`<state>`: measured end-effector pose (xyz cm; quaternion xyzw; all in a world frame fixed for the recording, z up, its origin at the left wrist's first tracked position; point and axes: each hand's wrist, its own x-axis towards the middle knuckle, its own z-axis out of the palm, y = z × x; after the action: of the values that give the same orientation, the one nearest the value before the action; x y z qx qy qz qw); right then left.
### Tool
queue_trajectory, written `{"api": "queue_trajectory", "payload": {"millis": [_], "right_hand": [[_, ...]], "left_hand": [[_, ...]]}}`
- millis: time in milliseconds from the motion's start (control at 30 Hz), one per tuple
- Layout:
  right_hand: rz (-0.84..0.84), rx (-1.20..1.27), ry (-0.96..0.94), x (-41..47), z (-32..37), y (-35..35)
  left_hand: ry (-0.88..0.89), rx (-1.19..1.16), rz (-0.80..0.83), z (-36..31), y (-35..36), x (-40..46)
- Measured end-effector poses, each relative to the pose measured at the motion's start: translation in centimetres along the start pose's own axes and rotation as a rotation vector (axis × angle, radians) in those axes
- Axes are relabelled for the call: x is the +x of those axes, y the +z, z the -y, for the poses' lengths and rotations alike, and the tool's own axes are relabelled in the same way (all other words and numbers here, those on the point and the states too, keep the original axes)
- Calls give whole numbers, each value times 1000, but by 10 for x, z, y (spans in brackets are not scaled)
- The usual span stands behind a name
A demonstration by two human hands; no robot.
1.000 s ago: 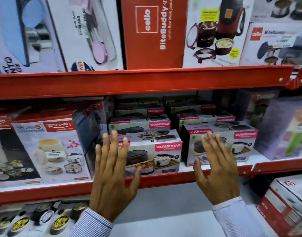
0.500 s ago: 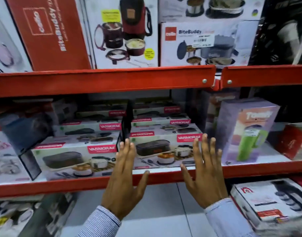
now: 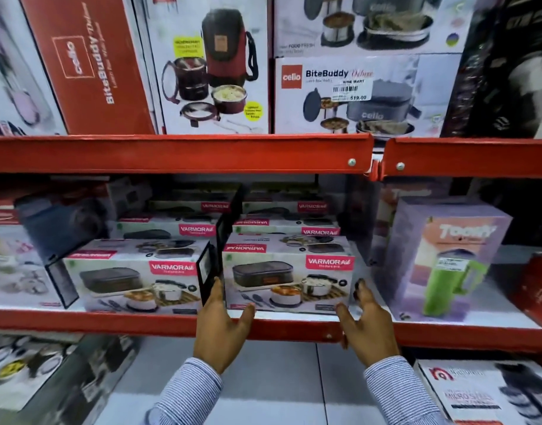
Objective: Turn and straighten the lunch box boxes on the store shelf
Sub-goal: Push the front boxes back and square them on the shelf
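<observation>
Two white Varmora lunch box boxes stand side by side at the front of the middle red shelf (image 3: pixel 171 323). The right box (image 3: pixel 289 274) sits between my hands. My left hand (image 3: pixel 222 328) has its fingers along the box's left end and its thumb under the front edge. At the box's right end, my right hand (image 3: pixel 363 323) rests with fingers spread and its thumb by the lower front corner. The left box (image 3: pixel 134 277) is untouched and angled slightly. More Varmora boxes (image 3: pixel 263 228) are stacked behind both.
A purple box with a green mug (image 3: pixel 444 259) stands just right of my right hand. Cello BiteBuddy boxes (image 3: pixel 364 93) fill the upper shelf. A dark blue box (image 3: pixel 61 225) leans at the left. Below right lies a white box (image 3: pixel 478 391).
The view shifted right. Both hands moved forward from in front of the shelf and now flank the right Varmora box, touching its ends.
</observation>
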<state>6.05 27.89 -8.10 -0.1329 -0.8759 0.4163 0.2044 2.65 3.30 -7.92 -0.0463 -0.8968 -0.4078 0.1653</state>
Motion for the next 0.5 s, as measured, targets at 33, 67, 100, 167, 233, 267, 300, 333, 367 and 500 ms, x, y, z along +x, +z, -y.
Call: {"api": "queue_trajectory", "payload": {"millis": [33, 67, 100, 167, 233, 267, 300, 333, 367, 500], "right_hand": [[7, 17, 2, 2, 0, -1], [17, 40, 2, 4, 0, -1], [26, 61, 0, 5, 0, -1], [36, 83, -4, 5, 0, -2], [36, 88, 1, 4, 0, -3], [33, 88, -1, 4, 0, -3], [33, 86, 2, 3, 1, -3], [31, 85, 3, 3, 0, -3], [30, 83, 7, 2, 1, -3], [30, 64, 16, 0, 1, -3]], "left_hand": [[0, -9, 8, -2, 0, 3], [-2, -24, 10, -3, 0, 7], [-11, -39, 7, -3, -1, 10], [-37, -38, 2, -4, -2, 17], [-59, -24, -2, -3, -3, 22], [-58, -26, -10, -2, -4, 24], [-51, -29, -19, -2, -4, 24], [-41, -31, -31, -1, -4, 23], [-32, -33, -42, 0, -4, 22], [10, -52, -53, 4, -8, 16]]}}
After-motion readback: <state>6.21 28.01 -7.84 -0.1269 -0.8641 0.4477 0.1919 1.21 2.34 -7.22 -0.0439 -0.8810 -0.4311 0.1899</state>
